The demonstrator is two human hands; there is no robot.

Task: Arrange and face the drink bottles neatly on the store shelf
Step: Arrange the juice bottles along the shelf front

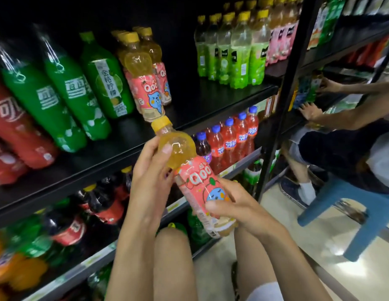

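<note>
Qoo bottle (198, 181) held in 2 hands
Left hand (150, 177) grasps its shoulder; right hand (234, 205) grasps its labelled base; cap (161, 123) tilted toward shelf (211, 105).

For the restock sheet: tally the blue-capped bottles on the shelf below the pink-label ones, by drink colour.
Red-drink plastic bottles with blue caps: 4
Purple-drink plastic bottle with a blue cap: 1
Total: 5
</note>
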